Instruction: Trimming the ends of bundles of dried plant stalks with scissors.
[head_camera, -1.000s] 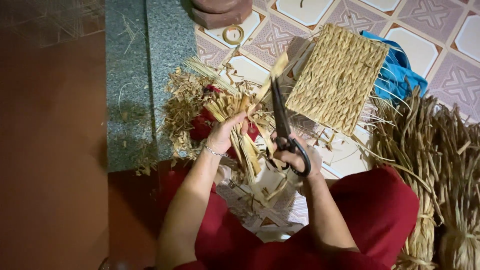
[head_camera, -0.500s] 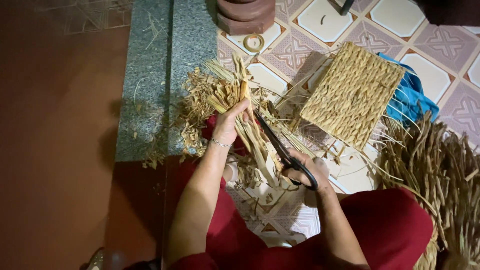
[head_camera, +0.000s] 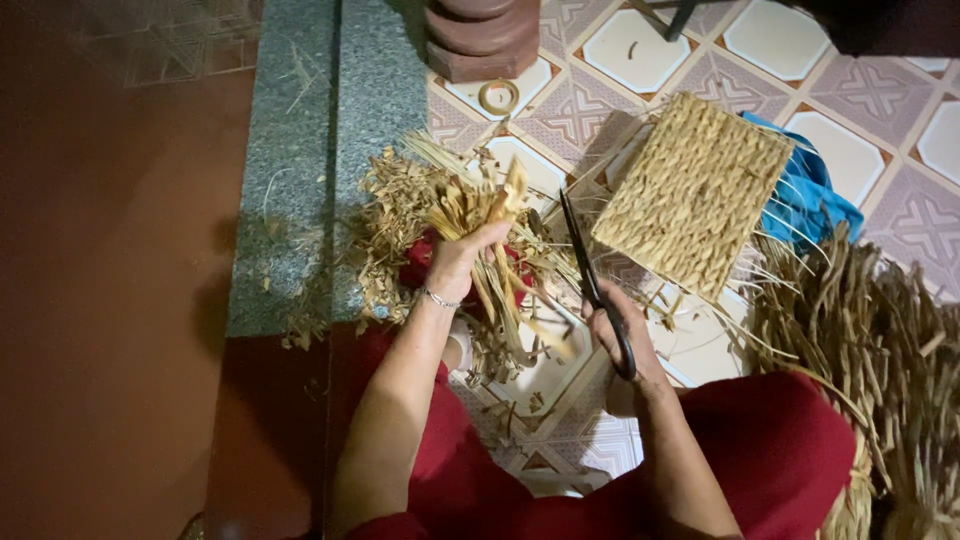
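A bunch of dried straw strips (head_camera: 497, 245) stands nearly upright in the left hand (head_camera: 462, 258), its pale tips fanning above the fingers and its lower ends trailing down toward the lap. The left hand is wrapped tightly around the middle of the bunch, fingers curled shut on it, a thin bracelet (head_camera: 438, 298) at the wrist. Just to the right, apart from the bunch, the right hand (head_camera: 618, 335) grips the handles of a pair of black scissors (head_camera: 594, 283); its fingers are closed through and around the loops, and the blades run up and to the left, looking closed or nearly so, their tip near the straw without touching it.

Under the left hand lies a heap of straw scraps (head_camera: 400, 225) over a red cloth (head_camera: 420, 265) on the patterned tile floor (head_camera: 620, 55). A woven straw mat panel (head_camera: 690, 190) lies beyond the scissors, partly over a blue cloth (head_camera: 815, 195). A stack of long dried stalks (head_camera: 870, 340) lies at the right. A small ring (head_camera: 498, 96) sits on the tiles near a brown round base (head_camera: 480, 35).
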